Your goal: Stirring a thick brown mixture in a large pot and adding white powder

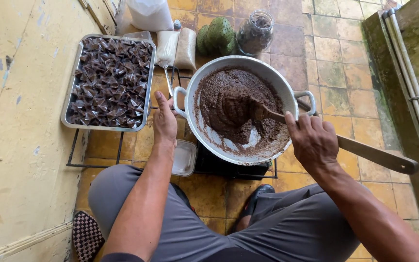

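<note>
Fingers of the right hand [314, 141] wrap tight around a wooden spoon [364, 151] at centre right, its bowl sunk in brown paste inside the pan [272, 77] at mid-frame. Left hand [165, 121] grips the pan's left handle [179, 101], fingers curled shut. Upper left sits a tray [69, 104] of dark folded wraps. Behind the pan stand a jar [254, 33], green fruit [217, 35] and bags [176, 47]. Below the left hand lies a plastic tub [184, 157].

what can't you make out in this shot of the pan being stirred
- Head view: the wooden paddle blade is buried in the brown paste.
- The burner under the pan is hidden by it.
- The right hand covers its grip on the shaft.
- The white bag is cut off by the top edge.
</note>
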